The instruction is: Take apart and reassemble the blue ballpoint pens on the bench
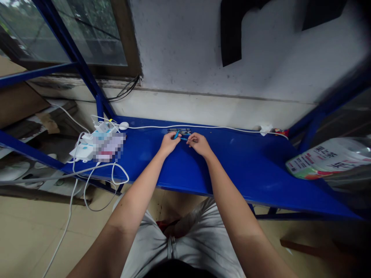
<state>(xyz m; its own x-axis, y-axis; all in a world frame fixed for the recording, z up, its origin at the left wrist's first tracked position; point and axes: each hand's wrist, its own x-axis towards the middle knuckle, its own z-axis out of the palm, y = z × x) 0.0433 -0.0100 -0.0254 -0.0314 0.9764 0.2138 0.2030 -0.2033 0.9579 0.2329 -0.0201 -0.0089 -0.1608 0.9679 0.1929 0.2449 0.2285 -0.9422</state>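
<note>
My left hand (170, 143) is closed around a short, bright blue pen-like piece (176, 134), tilted up between thumb and fingers. Close by on the right, my right hand (198, 143) pinches a thin stick-like piece (185, 139), its near end bluish and pointing toward the left hand. The stick is too small to name with certainty. Just beyond both hands, several slim pens (179, 130) lie side by side on the blue table (232, 166), partly hidden by my fingers.
A white power strip (82, 150) with plugs and a blurred-out pale item (111, 146) sit at the left end, with cables looping off the edge. A white cord (220, 127) runs along the back. At right lies a large labelled bottle (327, 156). Blue frame posts flank the table.
</note>
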